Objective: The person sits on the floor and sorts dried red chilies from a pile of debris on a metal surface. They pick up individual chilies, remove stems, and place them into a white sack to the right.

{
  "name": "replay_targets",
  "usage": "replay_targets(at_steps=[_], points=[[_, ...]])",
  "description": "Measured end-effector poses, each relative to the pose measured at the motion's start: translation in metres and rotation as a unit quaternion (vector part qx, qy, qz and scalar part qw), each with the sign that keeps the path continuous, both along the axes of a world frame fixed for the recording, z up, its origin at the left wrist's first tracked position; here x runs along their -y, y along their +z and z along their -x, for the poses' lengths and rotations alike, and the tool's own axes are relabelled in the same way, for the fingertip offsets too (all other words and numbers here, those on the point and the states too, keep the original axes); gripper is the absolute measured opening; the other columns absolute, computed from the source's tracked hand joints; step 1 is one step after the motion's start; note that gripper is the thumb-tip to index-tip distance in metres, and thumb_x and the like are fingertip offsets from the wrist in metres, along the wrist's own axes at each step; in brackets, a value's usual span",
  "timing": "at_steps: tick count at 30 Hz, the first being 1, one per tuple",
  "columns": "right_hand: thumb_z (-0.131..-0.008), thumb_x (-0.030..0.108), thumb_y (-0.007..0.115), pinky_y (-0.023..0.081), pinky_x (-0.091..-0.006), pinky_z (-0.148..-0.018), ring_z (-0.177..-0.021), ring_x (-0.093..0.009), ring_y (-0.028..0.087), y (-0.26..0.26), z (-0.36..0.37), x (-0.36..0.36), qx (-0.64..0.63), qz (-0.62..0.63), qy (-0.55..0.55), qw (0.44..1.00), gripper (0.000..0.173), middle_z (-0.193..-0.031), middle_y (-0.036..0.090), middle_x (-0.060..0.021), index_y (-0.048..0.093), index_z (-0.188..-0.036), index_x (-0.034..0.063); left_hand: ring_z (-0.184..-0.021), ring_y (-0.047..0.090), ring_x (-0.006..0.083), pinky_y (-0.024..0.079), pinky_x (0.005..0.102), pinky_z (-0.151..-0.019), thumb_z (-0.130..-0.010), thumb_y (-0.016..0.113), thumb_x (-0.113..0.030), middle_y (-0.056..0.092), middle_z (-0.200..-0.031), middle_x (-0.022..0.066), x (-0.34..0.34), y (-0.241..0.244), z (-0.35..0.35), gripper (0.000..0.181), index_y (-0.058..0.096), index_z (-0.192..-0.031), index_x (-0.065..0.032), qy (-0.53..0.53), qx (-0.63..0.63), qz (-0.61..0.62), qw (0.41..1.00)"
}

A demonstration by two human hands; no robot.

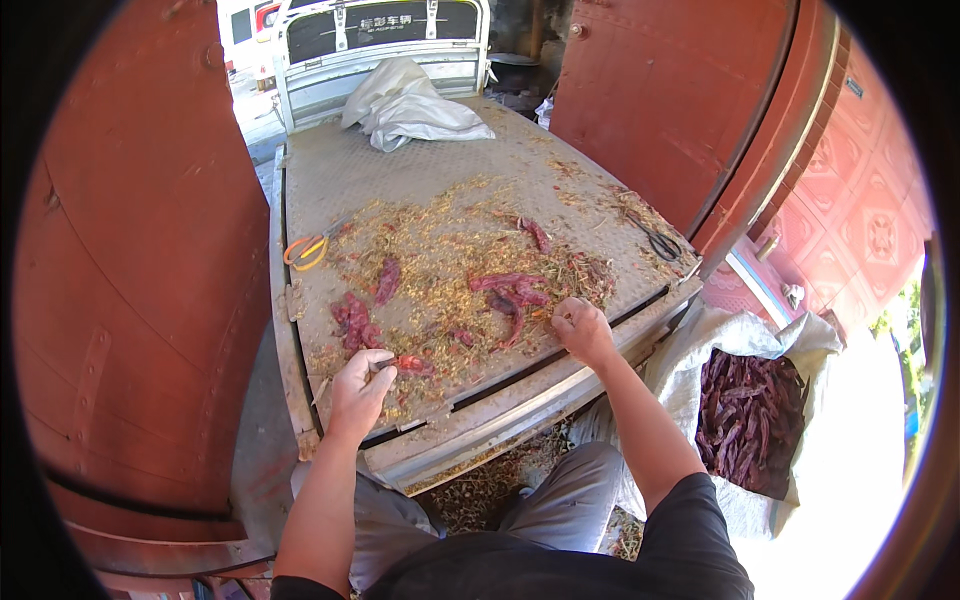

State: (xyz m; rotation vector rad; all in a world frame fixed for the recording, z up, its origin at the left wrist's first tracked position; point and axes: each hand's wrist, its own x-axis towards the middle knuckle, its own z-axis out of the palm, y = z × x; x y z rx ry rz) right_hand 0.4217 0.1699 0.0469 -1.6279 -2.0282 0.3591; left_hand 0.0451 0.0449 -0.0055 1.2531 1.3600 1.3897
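My left hand (363,388) pinches the dark end of a dried red chili pepper (415,366) between thumb and fingers, low over the near left of the metal truck bed (322,176). My right hand (583,330) is near the bed's front edge, fingers curled; whether something small is between them cannot be told. Just left of it lies a group of dried chilies (514,289). More dried chilies (355,322) lie beyond my left hand, with a single one (388,281) farther up and another (535,234) near the middle. Yellow seeds (442,262) and stem bits (589,279) are scattered around them.
Orange-handled scissors (306,251) lie at the bed's left edge, black-handled scissors (661,244) at the right. A crumpled white woven sack (416,109) rests at the far end. An open woven sack (679,356) full of dried chilies stands at the right. Red metal doors (142,247) flank the bed.
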Motion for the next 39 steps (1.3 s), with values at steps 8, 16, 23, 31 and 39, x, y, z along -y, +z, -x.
replay_targets(at_steps=[8, 16, 23, 31, 39], points=[[-0.092, 0.01, 0.07, 0.05, -0.0277, -0.063, -0.069, -0.009, 0.062, 0.011, 0.0, 0.017, -0.279, 0.096, 0.042, 0.954, 0.015, -0.079, 0.069, -0.0057, 0.069, -0.102, 0.0004, -0.078, 0.058, 0.006, 0.048, 0.0247, -0.067, -0.097, 0.068, -0.007, 0.065, -0.089, 0.0007, -0.001, 0.005, -0.003, 0.022, 0.066, -0.117, 0.0023, 0.003, -0.004, 0.002, 1.0], [-0.097, 0.008, 0.066, 0.051, -0.0288, -0.064, -0.068, -0.014, 0.061, 0.038, 0.015, 0.053, -0.186, 0.142, 0.154, 0.96, 0.008, -0.08, 0.066, -0.0037, 0.069, -0.096, 0.0016, -0.076, 0.055, 0.0054, 0.046, 0.0246, -0.065, -0.098, 0.068, -0.007, 0.063, -0.087, -0.0002, 0.003, 0.011, -0.004, 0.021, 0.065, -0.118, 0.0007, 0.0, -0.009, -0.004, 1.0], [-0.094, 0.019, 0.062, 0.057, -0.0448, -0.066, -0.076, -0.037, 0.07, 0.011, 0.01, 0.055, 0.171, -0.083, 0.118, 0.975, 0.015, -0.091, 0.069, -0.0182, 0.064, -0.092, 0.0041, -0.074, 0.054, 0.0047, 0.046, 0.0251, -0.063, -0.098, 0.069, -0.008, 0.064, -0.086, -0.0001, 0.0, 0.005, -0.003, 0.021, 0.066, -0.117, 0.0003, -0.001, -0.001, 0.0, 1.0], [-0.097, 0.023, 0.057, 0.059, -0.0464, -0.069, -0.08, -0.034, 0.073, 0.002, 0.018, 0.055, 0.22, -0.08, 0.166, 0.958, 0.018, -0.096, 0.071, -0.0165, 0.063, -0.089, 0.0077, -0.079, 0.062, 0.0098, 0.05, 0.026, -0.072, -0.097, 0.066, -0.005, 0.065, -0.091, 0.0023, 0.001, 0.006, -0.003, 0.021, 0.065, -0.117, 0.0008, -0.006, 0.011, 0.0, 1.0], [-0.097, 0.027, 0.06, 0.058, -0.0421, -0.067, -0.075, -0.03, 0.072, 0.011, 0.027, 0.054, 0.284, -0.018, 0.08, 0.955, 0.024, -0.092, 0.072, -0.0154, 0.066, -0.099, 0.0036, -0.082, 0.062, 0.0099, 0.05, 0.0265, -0.073, -0.097, 0.066, -0.007, 0.067, -0.092, 0.0028, 0.006, 0.014, -0.002, 0.023, 0.064, -0.118, 0.0016, -0.003, -0.025, 0.008, 1.0]])
